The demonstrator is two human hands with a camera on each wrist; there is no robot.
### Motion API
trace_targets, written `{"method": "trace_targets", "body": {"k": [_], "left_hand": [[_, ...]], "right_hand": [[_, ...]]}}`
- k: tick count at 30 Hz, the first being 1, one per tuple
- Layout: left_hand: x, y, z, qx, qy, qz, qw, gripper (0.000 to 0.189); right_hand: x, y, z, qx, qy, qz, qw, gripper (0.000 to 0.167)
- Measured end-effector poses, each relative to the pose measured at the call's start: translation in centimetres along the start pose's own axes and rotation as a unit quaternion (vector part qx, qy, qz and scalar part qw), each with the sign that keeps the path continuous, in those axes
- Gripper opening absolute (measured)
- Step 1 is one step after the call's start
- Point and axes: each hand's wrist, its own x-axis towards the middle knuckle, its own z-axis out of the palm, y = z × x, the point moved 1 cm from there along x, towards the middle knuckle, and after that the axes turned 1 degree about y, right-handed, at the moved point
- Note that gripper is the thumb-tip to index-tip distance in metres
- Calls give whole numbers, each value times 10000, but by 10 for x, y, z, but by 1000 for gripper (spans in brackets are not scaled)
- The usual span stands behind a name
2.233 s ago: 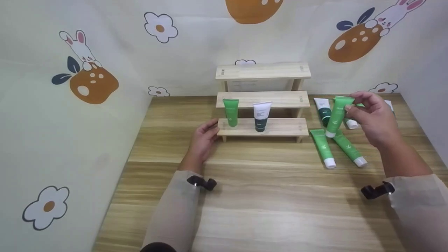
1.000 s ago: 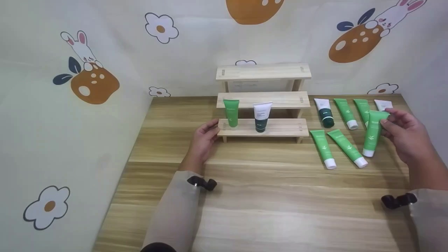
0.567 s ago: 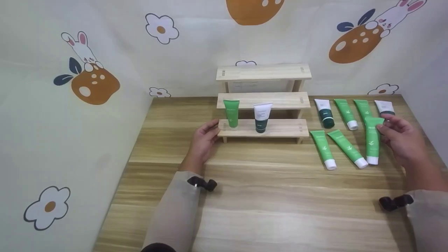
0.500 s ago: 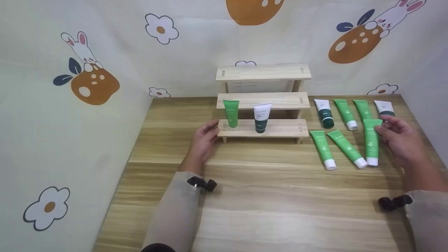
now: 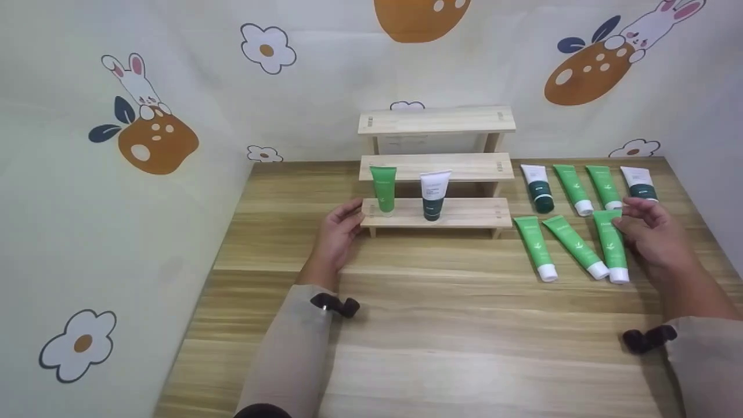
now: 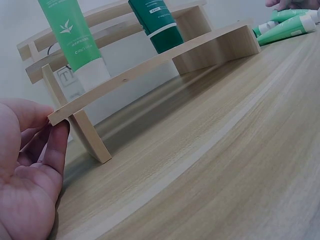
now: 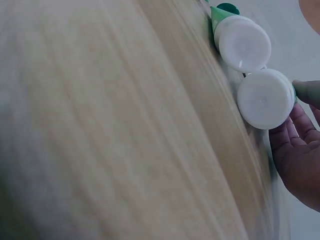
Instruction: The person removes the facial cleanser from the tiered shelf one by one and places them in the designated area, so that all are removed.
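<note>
My left hand (image 5: 338, 226) pinches the left end of the lowest step of a wooden tiered display stand (image 5: 470, 212), thumb above and fingers below in the left wrist view. On that step a green squeeze tube (image 5: 384, 187) and a white-and-dark-green tube (image 5: 435, 194) stand upright on their caps. At the right, my right hand (image 5: 656, 235) holds another green tube (image 5: 610, 244) by its flat crimped end. This tube lies along the table, its white cap (image 7: 266, 99) beside a neighbouring tube's cap (image 7: 245, 46) in the right wrist view.
Two green tubes (image 5: 537, 247) (image 5: 577, 247) lie left of the held one. Behind them is a row of lying tubes: a white-and-dark-green one (image 5: 540, 188), two green ones (image 5: 573, 188) (image 5: 605, 187), and another white-and-dark-green one (image 5: 640, 183). A patterned backdrop (image 5: 319, 98) rises behind the table (image 5: 435, 325).
My right hand has carried the green tube from over the back row rightward, then lowered it to the table beside the two front tubes. The left hand has stayed on the stand.
</note>
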Motion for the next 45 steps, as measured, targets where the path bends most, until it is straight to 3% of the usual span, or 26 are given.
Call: {"method": "trace_targets", "body": {"k": [6, 9, 14, 17, 22, 29, 36, 45], "left_hand": [[0, 0, 1, -101, 9, 49, 9999, 41], [0, 0, 2, -164, -3, 65, 9998, 42], [1, -1, 1, -178, 27, 61, 9998, 42], [1, -2, 1, -117, 29, 52, 9999, 42], [2, -2, 1, -36, 20, 23, 10000, 43], [1, 0, 0, -33, -21, 12, 10000, 42], [1, 0, -1, -18, -82, 66, 9999, 41], [1, 0, -1, 80, -47, 4, 10000, 41]], "right_hand": [[0, 3, 0, -224, -137, -69, 9996, 48], [2, 1, 2, -720, -69, 68, 9974, 47], [4, -4, 3, -1903, 34, 312, 9812, 44], [4, -5, 3, -2233, 54, 396, 9739, 41], [2, -6, 3, -2247, 89, 464, 9733, 39], [-1, -6, -2, -1289, 21, 594, 9899, 42], [-5, -10, 0, -899, -57, 692, 9935, 41], [-7, -20, 2, -1702, -94, 915, 9811, 37]]}}
